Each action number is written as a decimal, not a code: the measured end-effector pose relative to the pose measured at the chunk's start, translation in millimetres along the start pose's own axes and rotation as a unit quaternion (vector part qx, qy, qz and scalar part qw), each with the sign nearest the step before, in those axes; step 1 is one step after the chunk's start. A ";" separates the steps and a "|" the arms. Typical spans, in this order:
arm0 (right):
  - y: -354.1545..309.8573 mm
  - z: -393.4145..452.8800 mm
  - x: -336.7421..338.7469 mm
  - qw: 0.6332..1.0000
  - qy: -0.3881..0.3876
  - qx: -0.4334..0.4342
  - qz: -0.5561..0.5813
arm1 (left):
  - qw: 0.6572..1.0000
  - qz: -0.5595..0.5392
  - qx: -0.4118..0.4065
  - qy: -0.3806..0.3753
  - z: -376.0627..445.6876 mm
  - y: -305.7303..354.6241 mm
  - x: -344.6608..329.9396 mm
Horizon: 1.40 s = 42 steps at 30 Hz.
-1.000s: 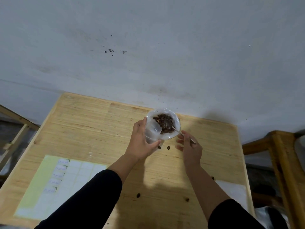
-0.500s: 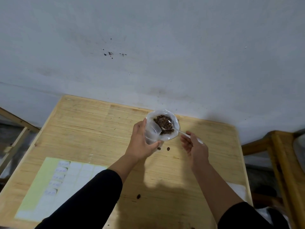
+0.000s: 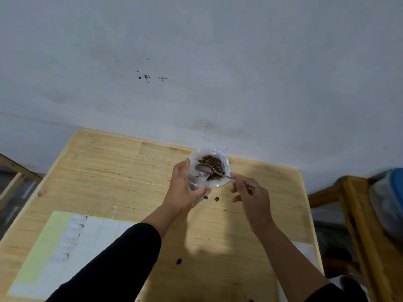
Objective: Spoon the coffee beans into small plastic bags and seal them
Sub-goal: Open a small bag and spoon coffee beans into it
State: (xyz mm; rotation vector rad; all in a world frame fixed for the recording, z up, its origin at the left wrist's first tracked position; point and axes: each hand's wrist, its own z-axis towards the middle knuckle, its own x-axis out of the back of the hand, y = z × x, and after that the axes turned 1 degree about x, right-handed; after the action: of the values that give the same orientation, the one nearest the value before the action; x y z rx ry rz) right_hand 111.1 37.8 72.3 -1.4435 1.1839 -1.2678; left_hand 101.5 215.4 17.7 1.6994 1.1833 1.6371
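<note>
1. Your left hand gripped a small clear plastic bag, fingers curled round it, mouth up and just beside the bean supply.
2. Your right hand pinched the handle of a metal spoon, whose bowl hung over the small bag's mouth and looked empty.
3. The coffee beans lay in a larger white bag at the far edge of the wooden table, close to the wall.
4. I judged the job to be at the filling stage: the small bag showed only a few dark beans, and it was not yet sealed. No finished bags were visible.
5. Several stray beans lay on the table near your hands, with another nearer you.
6. A label sheet sat well apart on your left, so there was free room in the middle.
7. The supply bag was near the back edge; a hard scoop could have tipped it toward the wall.
</note>
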 end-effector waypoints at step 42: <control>-0.7 8.1 -19.4 0.996 -0.053 -0.039 -0.052 | 0.985 0.027 -0.114 0.130 -32.8 11.7 3.0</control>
State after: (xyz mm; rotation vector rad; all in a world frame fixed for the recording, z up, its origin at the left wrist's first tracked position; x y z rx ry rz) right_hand 118.6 57.1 68.5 -1.6268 1.1094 -1.2094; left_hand 72.4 205.1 34.1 1.4181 1.0233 1.9915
